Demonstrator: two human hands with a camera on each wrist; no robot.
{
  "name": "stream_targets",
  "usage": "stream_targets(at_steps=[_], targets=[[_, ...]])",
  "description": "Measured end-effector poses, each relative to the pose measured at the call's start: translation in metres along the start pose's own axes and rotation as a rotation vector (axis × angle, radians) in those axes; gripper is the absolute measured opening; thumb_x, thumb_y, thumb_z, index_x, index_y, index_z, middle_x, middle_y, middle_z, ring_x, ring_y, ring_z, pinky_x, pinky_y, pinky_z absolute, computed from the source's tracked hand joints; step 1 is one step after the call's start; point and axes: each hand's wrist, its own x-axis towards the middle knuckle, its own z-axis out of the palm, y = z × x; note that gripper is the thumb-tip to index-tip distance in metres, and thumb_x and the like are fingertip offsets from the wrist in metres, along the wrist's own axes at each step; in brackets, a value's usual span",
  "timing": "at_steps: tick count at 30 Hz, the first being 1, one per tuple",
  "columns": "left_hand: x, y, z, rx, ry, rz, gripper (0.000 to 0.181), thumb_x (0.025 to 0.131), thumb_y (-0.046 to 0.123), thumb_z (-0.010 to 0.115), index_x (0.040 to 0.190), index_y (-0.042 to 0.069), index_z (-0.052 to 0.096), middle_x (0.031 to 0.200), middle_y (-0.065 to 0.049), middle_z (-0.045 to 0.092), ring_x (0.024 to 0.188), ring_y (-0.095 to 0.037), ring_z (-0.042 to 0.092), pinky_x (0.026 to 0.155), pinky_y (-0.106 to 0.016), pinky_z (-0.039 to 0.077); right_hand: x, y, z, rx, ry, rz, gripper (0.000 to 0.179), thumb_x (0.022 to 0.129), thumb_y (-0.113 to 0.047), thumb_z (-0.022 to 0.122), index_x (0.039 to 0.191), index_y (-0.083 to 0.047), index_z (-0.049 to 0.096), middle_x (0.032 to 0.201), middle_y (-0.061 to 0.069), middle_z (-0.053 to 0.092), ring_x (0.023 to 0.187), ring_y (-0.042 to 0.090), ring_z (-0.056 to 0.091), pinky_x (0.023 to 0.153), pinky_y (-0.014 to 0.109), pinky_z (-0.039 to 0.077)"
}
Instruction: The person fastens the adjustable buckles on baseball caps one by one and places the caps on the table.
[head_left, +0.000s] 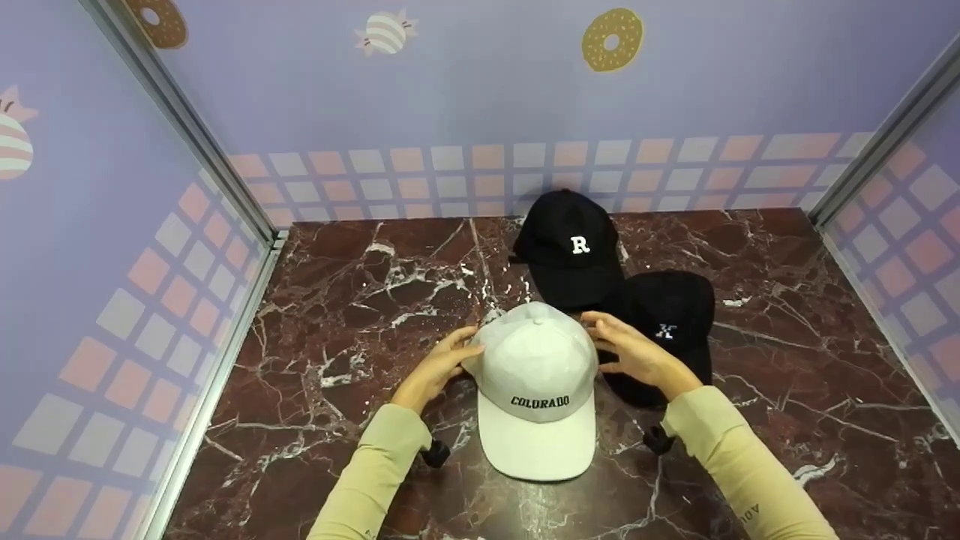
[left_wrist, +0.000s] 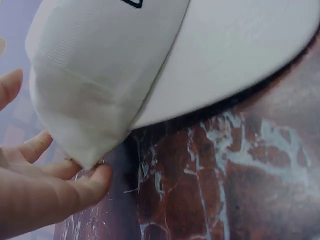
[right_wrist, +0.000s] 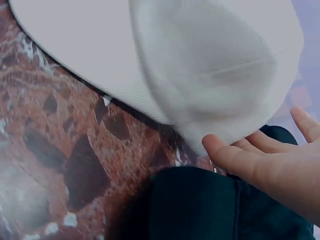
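Observation:
A white baseball cap (head_left: pixel 537 367) with COLORADO in dark letters sits between both hands, its brim toward the person. At the cap's left side, my left hand (head_left: pixel 441 367) pinches the lower edge; in the left wrist view the thumb (left_wrist: pixel 102 176) is at the fabric's bottom corner, with fingers behind it. My right hand (head_left: pixel 634 351) holds the opposite lower edge, thumb (right_wrist: pixel 214 145) on the outer fabric in the right wrist view. Just beyond that hand lies a black cap (head_left: pixel 675 300) with a small white emblem, partly covered by the hand.
Farther back, near the wall, rests another black cap (head_left: pixel 566 232) marked with a white R, touching the second black cap. The dark red marbled tabletop (head_left: pixel 360 300) is bounded by a patterned back wall (head_left: pixel 480 90) and side panels with metal edge strips (head_left: pixel 217 375).

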Motion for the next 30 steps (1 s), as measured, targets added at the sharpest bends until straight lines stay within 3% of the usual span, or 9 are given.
stream_targets(at_steps=[4, 8, 12, 16, 20, 23, 26, 30], targets=[[0.004, 0.002, 0.001, 0.057, 0.032, 0.054, 0.057, 0.082, 0.016, 0.057, 0.133, 0.002, 0.034, 0.142, -0.018, 0.026, 0.132, -0.032, 0.021, 0.106, -0.05, 0.015, 0.002, -0.005, 0.001, -0.065, 0.034, -0.006, 0.058, 0.091, -0.032, 0.044, 0.137, -0.007, 0.019, 0.143, 0.018, 0.019, 0.131, 0.035, 0.016, 0.097, 0.064, 0.016], [0.004, 0.013, 0.006, 0.127, 0.034, 0.103, 0.059, 0.081, 0.016, 0.06, 0.132, 0.002, 0.035, 0.138, -0.019, 0.032, 0.128, -0.033, 0.028, 0.105, -0.044, 0.023, 0.008, -0.012, 0.003, -0.203, 0.075, -0.032, 0.062, 0.087, -0.032, 0.051, 0.137, -0.009, 0.023, 0.144, 0.019, 0.018, 0.131, 0.035, 0.018, 0.098, 0.065, 0.012], [0.001, 0.027, 0.015, 0.279, 0.035, 0.14, 0.054, 0.08, 0.015, 0.061, 0.128, 0.002, 0.042, 0.137, -0.02, 0.033, 0.124, -0.036, 0.033, 0.102, -0.046, 0.027, 0.016, -0.016, 0.008, -0.334, 0.095, -0.097, 0.06, 0.085, -0.027, 0.057, 0.135, -0.006, 0.031, 0.142, 0.022, 0.024, 0.13, 0.037, 0.022, 0.101, 0.055, 0.021], [0.009, 0.026, 0.018, 0.428, 0.063, 0.16, 0.043, 0.081, 0.016, 0.059, 0.121, 0.005, 0.051, 0.139, -0.02, 0.03, 0.131, -0.036, 0.02, 0.107, -0.049, 0.013, 0.022, -0.015, 0.011, -0.443, 0.109, -0.15, 0.055, 0.082, -0.026, 0.06, 0.129, -0.004, 0.041, 0.135, 0.019, 0.038, 0.12, 0.033, 0.036, 0.094, 0.042, 0.035], [0.014, 0.021, 0.017, 0.501, 0.059, 0.179, 0.037, 0.083, 0.014, 0.057, 0.118, 0.004, 0.054, 0.139, -0.021, 0.031, 0.132, -0.038, 0.012, 0.107, -0.051, 0.006, 0.026, -0.009, 0.011, -0.47, 0.127, -0.17, 0.046, 0.084, -0.024, 0.057, 0.123, -0.001, 0.048, 0.126, 0.017, 0.048, 0.109, 0.021, 0.046, 0.088, 0.033, 0.039], [0.015, 0.018, 0.018, 0.529, 0.067, 0.198, 0.035, 0.083, 0.012, 0.056, 0.117, 0.003, 0.055, 0.136, -0.021, 0.036, 0.131, -0.038, 0.019, 0.107, -0.05, 0.011, 0.028, -0.005, 0.009, -0.457, 0.154, -0.177, 0.04, 0.085, -0.018, 0.055, 0.12, 0.001, 0.05, 0.123, 0.019, 0.051, 0.103, 0.014, 0.049, 0.086, 0.03, 0.039], [0.017, 0.016, 0.019, 0.53, 0.097, 0.217, 0.031, 0.083, 0.011, 0.055, 0.113, 0.002, 0.057, 0.13, -0.019, 0.044, 0.125, -0.034, 0.032, 0.104, -0.046, 0.022, 0.03, -0.001, 0.007, -0.467, 0.178, -0.192, 0.036, 0.085, -0.014, 0.055, 0.116, 0.004, 0.052, 0.119, 0.019, 0.052, 0.098, 0.011, 0.049, 0.083, 0.027, 0.039], [0.021, 0.012, 0.022, 0.512, 0.16, 0.241, 0.02, 0.083, 0.009, 0.055, 0.101, 0.001, 0.06, 0.112, -0.016, 0.056, 0.103, -0.028, 0.05, 0.089, -0.038, 0.04, 0.033, 0.003, 0.007, -0.488, 0.206, -0.214, 0.031, 0.084, -0.011, 0.055, 0.111, 0.003, 0.055, 0.113, 0.017, 0.056, 0.094, 0.011, 0.05, 0.08, 0.024, 0.04]])
